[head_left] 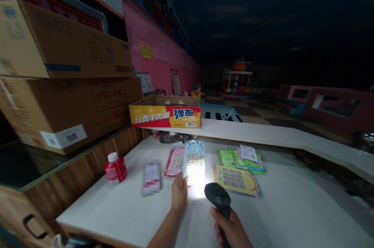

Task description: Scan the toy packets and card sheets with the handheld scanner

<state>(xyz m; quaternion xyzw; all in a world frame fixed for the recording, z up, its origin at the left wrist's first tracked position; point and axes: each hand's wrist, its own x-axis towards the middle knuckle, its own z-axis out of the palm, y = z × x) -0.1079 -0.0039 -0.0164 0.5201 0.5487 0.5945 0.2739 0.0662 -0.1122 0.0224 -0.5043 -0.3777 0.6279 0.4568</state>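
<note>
My left hand (pixel 179 192) is closed on the lower left edge of a light blue card packet (pixel 194 154) printed with a grid of small pictures. A bright patch of light falls on the packet's lower half. In my right hand (pixel 230 226) is a black barcode scanner (pixel 217 195), gripped by its handle, its head pointing toward the blue packet. A pink card packet (pixel 174 164) lies partly behind the blue one. To the right rests a yellow card packet (pixel 236 179), with several green packets (pixel 228 158) and a whitish packet (pixel 248 153) just beyond it.
On the white counter (pixel 117 209) stand a red bottle with a white cap (pixel 115 170) and a blurred-out purple rectangle (pixel 152 178). A yellow and red noodle carton (pixel 166 117) sits on the raised ledge (pixel 242 129). Large cardboard boxes (pixel 73 107) are stacked at left.
</note>
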